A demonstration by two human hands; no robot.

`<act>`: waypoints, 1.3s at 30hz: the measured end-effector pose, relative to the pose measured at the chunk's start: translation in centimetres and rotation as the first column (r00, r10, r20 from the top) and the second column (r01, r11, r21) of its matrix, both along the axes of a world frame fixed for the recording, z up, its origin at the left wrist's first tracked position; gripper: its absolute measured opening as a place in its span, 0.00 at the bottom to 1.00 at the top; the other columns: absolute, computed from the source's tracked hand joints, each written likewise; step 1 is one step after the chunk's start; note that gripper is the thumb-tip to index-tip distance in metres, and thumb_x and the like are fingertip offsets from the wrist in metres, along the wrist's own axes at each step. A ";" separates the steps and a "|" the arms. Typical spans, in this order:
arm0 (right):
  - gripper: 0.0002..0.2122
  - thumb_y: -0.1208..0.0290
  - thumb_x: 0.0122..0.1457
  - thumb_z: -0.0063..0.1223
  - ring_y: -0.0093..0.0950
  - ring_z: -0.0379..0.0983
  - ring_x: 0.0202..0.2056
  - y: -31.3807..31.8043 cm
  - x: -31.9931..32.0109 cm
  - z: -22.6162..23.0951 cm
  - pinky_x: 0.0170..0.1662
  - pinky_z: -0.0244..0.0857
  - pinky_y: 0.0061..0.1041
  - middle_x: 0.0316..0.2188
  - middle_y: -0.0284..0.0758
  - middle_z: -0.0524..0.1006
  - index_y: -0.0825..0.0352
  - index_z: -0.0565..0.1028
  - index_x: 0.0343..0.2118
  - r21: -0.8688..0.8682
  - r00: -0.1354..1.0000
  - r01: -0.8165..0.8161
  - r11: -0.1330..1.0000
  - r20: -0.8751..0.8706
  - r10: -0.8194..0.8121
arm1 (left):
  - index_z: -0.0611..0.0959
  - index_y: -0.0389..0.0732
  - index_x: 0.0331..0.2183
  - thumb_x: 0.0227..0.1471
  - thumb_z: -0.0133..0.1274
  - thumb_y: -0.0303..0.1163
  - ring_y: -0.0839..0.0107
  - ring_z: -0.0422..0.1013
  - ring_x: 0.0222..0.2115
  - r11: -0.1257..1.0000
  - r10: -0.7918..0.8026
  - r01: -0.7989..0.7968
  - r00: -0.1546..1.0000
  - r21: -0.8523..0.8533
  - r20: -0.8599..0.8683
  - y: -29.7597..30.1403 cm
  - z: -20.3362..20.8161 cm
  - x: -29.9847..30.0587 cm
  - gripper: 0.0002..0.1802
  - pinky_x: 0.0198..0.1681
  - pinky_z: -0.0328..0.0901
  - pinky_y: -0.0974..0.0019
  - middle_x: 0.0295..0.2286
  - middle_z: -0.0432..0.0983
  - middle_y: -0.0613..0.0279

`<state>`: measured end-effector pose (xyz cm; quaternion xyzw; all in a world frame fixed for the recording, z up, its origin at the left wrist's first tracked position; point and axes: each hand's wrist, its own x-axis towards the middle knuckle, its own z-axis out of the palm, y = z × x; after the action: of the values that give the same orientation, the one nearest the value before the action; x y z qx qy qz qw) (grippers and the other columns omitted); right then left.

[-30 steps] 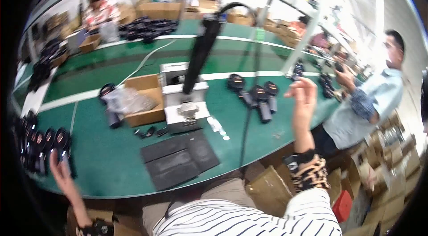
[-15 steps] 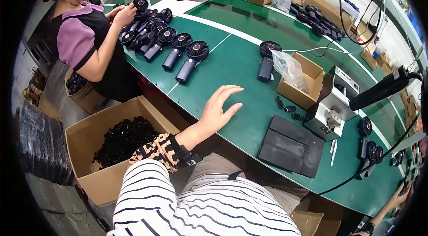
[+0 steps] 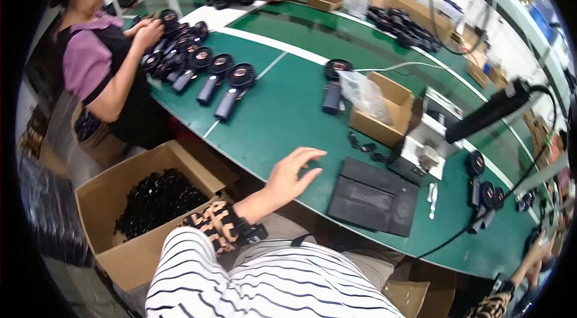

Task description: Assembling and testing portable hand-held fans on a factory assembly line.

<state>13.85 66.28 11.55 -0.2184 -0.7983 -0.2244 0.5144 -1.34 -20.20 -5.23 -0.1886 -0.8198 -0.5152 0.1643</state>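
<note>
My left hand (image 3: 293, 171) hovers open, fingers spread, over the green table (image 3: 282, 119) near its front edge, holding nothing. A black mat (image 3: 372, 195) lies just to its right, with small black parts (image 3: 363, 144) beyond it. My right hand (image 3: 537, 250) shows only partly at the lower right rim, next to black handheld fans (image 3: 481, 193); its grasp is unclear. A grey fixture (image 3: 423, 145) stands behind the mat under a black tool on an arm (image 3: 490, 111).
A cardboard box (image 3: 387, 110) with a plastic bag stands mid-table beside a black fan (image 3: 331, 91). More fans (image 3: 228, 86) lie in a row at the left, where a co-worker (image 3: 99, 62) handles them. A floor carton of black parts (image 3: 150, 201) sits beside my left knee.
The view has swung from the right side of the bench to the left. My left hand, which was down by the fans at the table's left end, now hovers open near the mat.
</note>
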 end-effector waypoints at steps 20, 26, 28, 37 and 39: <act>0.14 0.59 0.61 0.46 0.36 0.71 0.40 -24.2 0.9 0.9 0.46 0.63 0.33 0.34 0.38 0.77 0.64 0.79 0.33 -0.461 0.699 -0.141 0.876 0.580 0.418 | 0.77 0.32 0.38 0.51 0.48 0.18 0.63 0.70 0.37 0.992 -0.019 0.022 1.000 -0.126 0.025 0.3 -2.3 0.1 0.10 0.41 0.63 0.66 0.36 0.73 0.54; 0.13 0.62 0.61 0.40 0.43 0.70 0.33 -25.8 -0.6 -0.9 0.40 0.64 0.39 0.26 0.41 0.74 0.65 0.70 0.27 -0.476 0.546 -0.202 0.856 0.671 0.502 | 0.78 0.32 0.35 0.50 0.49 0.18 0.59 0.70 0.37 0.985 -0.019 0.015 1.000 -0.174 -0.018 0.4 -1.8 0.2 0.07 0.44 0.63 0.63 0.33 0.74 0.53; 0.13 0.62 0.61 0.39 0.43 0.70 0.31 -26.1 -1.1 -1.6 0.39 0.64 0.39 0.24 0.42 0.73 0.65 0.70 0.26 -0.498 0.492 -0.166 0.851 0.707 0.509 | 0.78 0.33 0.33 0.50 0.49 0.18 0.59 0.70 0.37 0.982 -0.042 0.030 0.997 -0.188 -0.062 0.6 -1.5 0.2 0.06 0.44 0.64 0.61 0.32 0.75 0.53; 0.22 0.56 0.65 0.33 0.31 0.66 0.23 -30.9 -2.3 -2.8 0.31 0.61 0.27 0.18 0.37 0.68 0.71 0.67 0.22 -0.862 0.575 -0.367 0.349 0.084 0.814 | 0.78 0.33 0.32 0.49 0.51 0.16 0.58 0.71 0.37 0.984 -0.059 0.047 0.996 -0.172 -0.065 1.3 -0.5 0.6 0.06 0.44 0.64 0.61 0.31 0.75 0.54; 0.22 0.56 0.66 0.30 0.29 0.67 0.24 -33.8 -2.8 -1.9 0.35 0.62 0.28 0.19 0.37 0.69 0.69 0.66 0.23 -0.778 0.561 -0.565 0.275 -0.117 0.820 | 0.79 0.34 0.31 0.47 0.51 0.15 0.58 0.71 0.36 0.995 -0.074 0.072 0.997 -0.074 -0.026 2.5 0.7 1.4 0.07 0.43 0.64 0.62 0.31 0.76 0.55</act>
<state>11.05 32.48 9.63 0.0066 -0.8936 0.3440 0.2884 0.07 -17.70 -4.48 -0.2318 -0.8283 -0.4877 0.1498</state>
